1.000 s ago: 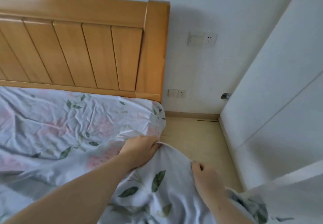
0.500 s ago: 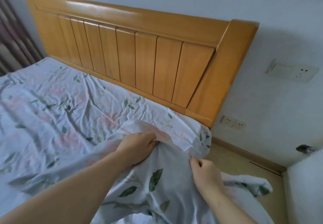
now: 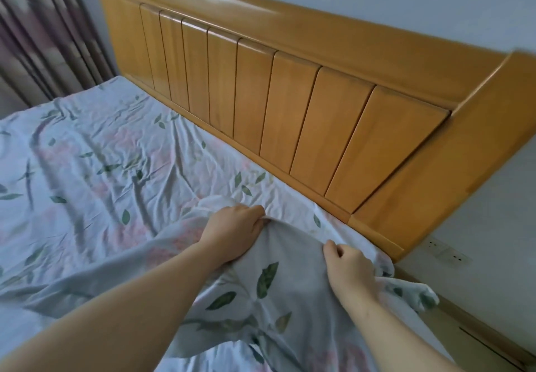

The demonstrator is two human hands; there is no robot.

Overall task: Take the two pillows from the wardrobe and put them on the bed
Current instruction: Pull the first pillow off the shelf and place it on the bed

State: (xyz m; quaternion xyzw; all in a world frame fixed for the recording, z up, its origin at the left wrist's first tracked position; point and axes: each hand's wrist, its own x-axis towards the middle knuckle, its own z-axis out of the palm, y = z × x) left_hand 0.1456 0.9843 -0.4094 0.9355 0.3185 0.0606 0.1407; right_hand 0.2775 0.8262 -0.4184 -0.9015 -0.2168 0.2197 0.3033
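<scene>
Hands: left hand [image 3: 235, 226] grip, right hand [image 3: 348, 264] grip both closed, seemingly pinching floral sheet [image 3: 261, 293] edge.

The tall orange wooden headboard [image 3: 290, 105] is blocking the far side of the bed, and striped purple curtains [image 3: 43, 32] are closing the left. The wrinkled floral white bedsheet [image 3: 95, 174] is lying open, giving wide room.

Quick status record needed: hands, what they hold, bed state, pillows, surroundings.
left hand: fist closed on floral sheet
right hand: gripping the same sheet near the bed's corner
bed: sheet wrinkled, corner lifted by headboard
pillows: none in view
wardrobe: not in view
surroundings: curtain at far side, wall sockets beside the headboard
</scene>
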